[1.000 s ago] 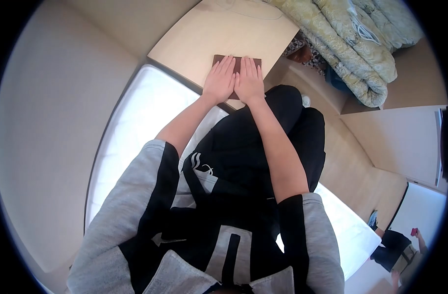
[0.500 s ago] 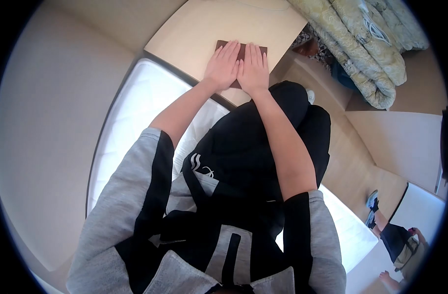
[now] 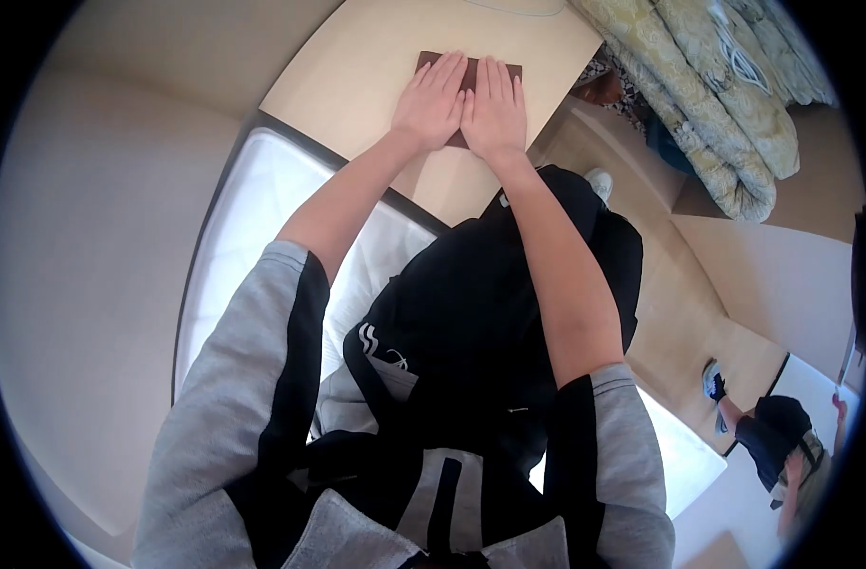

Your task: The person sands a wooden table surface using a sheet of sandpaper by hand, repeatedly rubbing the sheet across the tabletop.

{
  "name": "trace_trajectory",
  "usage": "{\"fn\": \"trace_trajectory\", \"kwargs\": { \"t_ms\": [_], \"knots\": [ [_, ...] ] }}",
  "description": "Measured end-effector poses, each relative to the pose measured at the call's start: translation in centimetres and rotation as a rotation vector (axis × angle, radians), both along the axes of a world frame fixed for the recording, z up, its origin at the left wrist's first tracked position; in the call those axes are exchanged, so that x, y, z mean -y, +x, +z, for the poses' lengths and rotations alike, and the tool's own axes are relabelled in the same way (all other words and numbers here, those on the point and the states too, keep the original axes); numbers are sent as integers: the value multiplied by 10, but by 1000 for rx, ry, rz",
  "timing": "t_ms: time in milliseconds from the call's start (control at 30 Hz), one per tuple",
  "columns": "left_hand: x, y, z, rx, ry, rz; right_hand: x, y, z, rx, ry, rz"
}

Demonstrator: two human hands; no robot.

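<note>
A dark brown, flat, rectangular piece (image 3: 471,78) lies on the light wooden tabletop (image 3: 357,71). Whether it is a folded cloth or something stiffer I cannot tell. My left hand (image 3: 432,102) rests flat over its left part, fingers stretched out and pointing away from me. Over its right part lies my right hand (image 3: 494,109), also flat, with the fingers straight. The two thumbs nearly meet in the middle. Brown shows between the hands, past the fingertips and below the palms.
A white mattress (image 3: 253,209) lies under and beside me, against the tabletop's near edge. Bulky patterned bedding (image 3: 698,104) with a white cable (image 3: 736,57) is piled at the upper right. Another person (image 3: 783,446) is at the lower right.
Both my hands have slid farther from me across the tabletop, and the brown piece has moved with them. The other person at the lower right has changed posture and arm position.
</note>
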State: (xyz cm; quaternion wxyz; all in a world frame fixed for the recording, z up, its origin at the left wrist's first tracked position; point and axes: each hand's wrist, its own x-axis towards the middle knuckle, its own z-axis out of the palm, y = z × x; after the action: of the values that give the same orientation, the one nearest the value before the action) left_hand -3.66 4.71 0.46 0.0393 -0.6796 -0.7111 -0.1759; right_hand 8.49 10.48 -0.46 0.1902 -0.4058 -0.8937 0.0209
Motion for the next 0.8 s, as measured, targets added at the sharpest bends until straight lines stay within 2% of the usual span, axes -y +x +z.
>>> {"fn": "trace_trajectory", "kwargs": {
  "t_ms": [333,800],
  "knots": [
    [-20,-5,-3,1,-16,18,-18,-6,0,-11,-4,-10],
    [20,15,3,28,-25,70,16,10,8,55,-77,29]
  ]
}}
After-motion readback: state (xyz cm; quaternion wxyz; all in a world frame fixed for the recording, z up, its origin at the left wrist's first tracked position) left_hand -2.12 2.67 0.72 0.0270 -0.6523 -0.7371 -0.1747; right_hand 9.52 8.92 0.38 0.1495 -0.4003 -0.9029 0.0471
